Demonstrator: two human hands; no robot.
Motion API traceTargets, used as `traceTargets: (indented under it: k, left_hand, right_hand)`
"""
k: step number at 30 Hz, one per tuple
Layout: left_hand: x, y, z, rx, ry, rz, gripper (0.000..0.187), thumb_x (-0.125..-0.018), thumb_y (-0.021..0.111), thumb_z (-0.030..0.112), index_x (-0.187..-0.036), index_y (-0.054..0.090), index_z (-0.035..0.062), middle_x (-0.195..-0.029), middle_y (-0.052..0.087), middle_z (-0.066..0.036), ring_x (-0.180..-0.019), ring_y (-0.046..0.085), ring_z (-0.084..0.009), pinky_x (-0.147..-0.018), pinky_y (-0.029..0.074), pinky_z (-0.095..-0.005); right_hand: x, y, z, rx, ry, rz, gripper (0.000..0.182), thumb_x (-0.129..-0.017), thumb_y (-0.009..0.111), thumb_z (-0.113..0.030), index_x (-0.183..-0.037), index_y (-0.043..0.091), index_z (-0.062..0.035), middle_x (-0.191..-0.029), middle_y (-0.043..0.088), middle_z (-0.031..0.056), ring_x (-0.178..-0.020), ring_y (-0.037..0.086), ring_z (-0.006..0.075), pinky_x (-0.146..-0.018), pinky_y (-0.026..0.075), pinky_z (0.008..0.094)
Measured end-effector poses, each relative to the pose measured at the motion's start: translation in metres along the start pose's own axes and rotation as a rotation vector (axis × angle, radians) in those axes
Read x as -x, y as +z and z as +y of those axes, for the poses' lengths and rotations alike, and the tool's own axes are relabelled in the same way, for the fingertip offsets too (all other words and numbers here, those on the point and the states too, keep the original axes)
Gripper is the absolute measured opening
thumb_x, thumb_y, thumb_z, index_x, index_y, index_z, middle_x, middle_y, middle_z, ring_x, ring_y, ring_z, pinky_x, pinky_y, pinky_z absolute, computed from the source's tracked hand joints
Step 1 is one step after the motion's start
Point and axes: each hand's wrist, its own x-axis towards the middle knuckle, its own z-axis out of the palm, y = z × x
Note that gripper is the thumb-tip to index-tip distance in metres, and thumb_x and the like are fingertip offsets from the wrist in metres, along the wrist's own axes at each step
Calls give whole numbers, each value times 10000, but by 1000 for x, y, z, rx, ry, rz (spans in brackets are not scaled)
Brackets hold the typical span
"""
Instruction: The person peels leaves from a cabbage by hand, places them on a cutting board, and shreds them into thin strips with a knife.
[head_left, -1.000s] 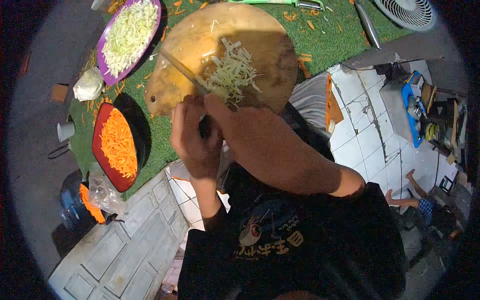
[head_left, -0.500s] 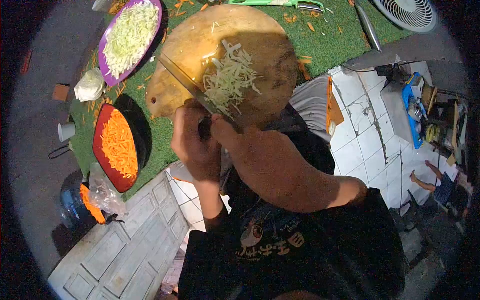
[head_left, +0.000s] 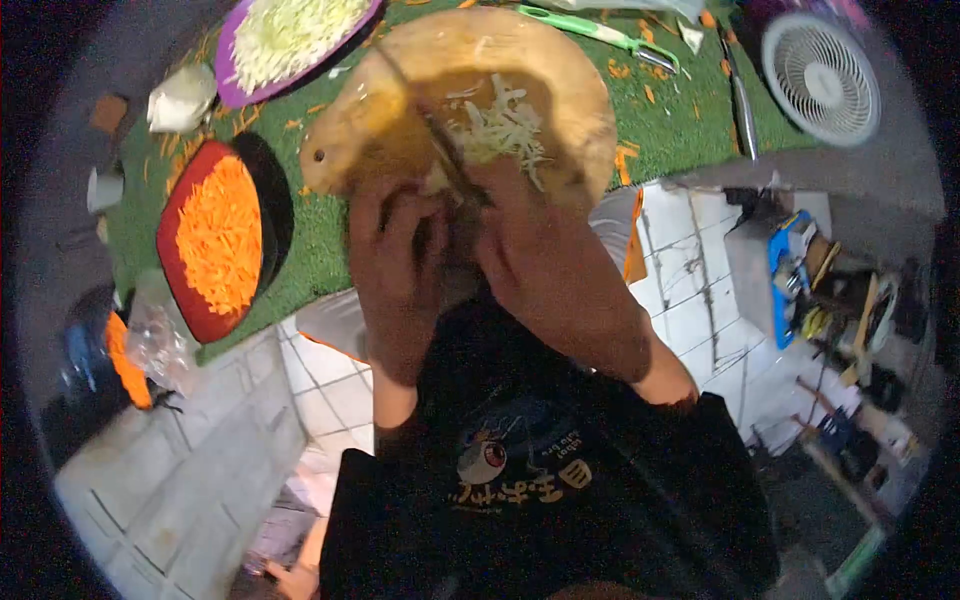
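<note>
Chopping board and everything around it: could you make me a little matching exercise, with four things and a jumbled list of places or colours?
Things:
1. Knife
2. Large heap of orange shreds
3. Peeler
4. Plate

Places or colours:
A. Purple
B. Green-handled
C. Slanting across the wooden chopping board
D. Inside the red bowl

Right pairs: 1-C, 2-D, 3-B, 4-A.

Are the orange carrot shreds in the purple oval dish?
No, the orange carrot shreds lie in the red pointed bowl; the purple dish holds pale shredded cabbage.
</note>
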Motion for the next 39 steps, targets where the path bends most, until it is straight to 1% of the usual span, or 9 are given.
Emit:
traceTargets:
  k: [9,12,17,24,30,32,34,36,39]
  left_hand:
    - [0,-1,0,80,-75,-10,204,-732,706,32,-913,613,50,-971,594,-128,-922,568,-371,-819,473,-448]
    - [-1,1,0,53,-43,37,205,-730,710,40,-905,604,49,-954,586,-131,-908,566,-375,-811,473,-450]
    - [3,1,-1,116,-115,48,207,-740,707,68,-909,590,44,-918,567,-136,-883,564,-372,-812,465,-451]
    - [6,-1,-10,93,40,83,144,-794,639,94,-905,585,19,-908,546,-120,-921,558,-322,-837,478,-436]
    - [6,5,-9,38,97,123,91,-797,619,90,-834,576,18,-900,537,-92,-918,550,-271,-849,479,-421]
    - [7,8,-11,37,85,133,93,-790,629,87,-815,569,21,-888,533,-98,-906,546,-282,-842,480,-419]
    - [8,13,-14,73,67,66,114,-779,647,79,-806,554,20,-869,527,-112,-892,539,-304,-812,482,-407]
    - [6,12,-11,142,-1,87,120,-776,652,76,-809,552,19,-861,524,-119,-887,536,-314,-798,481,-403]
    - [5,12,-10,188,-50,120,125,-775,657,71,-815,550,19,-852,519,-124,-880,532,-322,-780,479,-398]
  right_hand:
    - [13,8,-9,124,-16,21,354,-918,509,1,-1261,423,15,-1001,631,301,-862,607,524,-760,487,534]
    - [15,9,-7,191,-359,239,342,-916,513,12,-1244,416,18,-973,633,311,-855,624,514,-728,499,521]
    - [16,7,-19,105,37,15,351,-918,489,15,-1255,392,-14,-864,628,338,-854,598,547,-697,478,539]
    - [-6,11,-26,259,143,-83,339,-925,511,-28,-1232,366,-21,-867,626,336,-880,587,555,-698,466,544]
    - [-7,7,-25,216,-35,30,244,-954,492,-48,-1157,359,-13,-742,603,317,-707,594,524,-599,430,571]
    - [-1,6,-27,173,11,44,240,-978,488,-52,-1193,390,-7,-995,598,322,-961,603,512,-803,478,469]
    - [3,7,-25,238,-12,35,242,-978,491,-51,-1194,390,-8,-1005,591,318,-982,586,517,-817,470,475]
    - [-1,8,-23,232,-187,57,234,-958,468,-19,-1165,366,20,-840,609,352,-765,578,548,-631,419,581]
    - [4,7,-30,227,-86,22,231,-952,475,-12,-1143,348,17,-914,613,345,-811,577,550,-650,423,577]
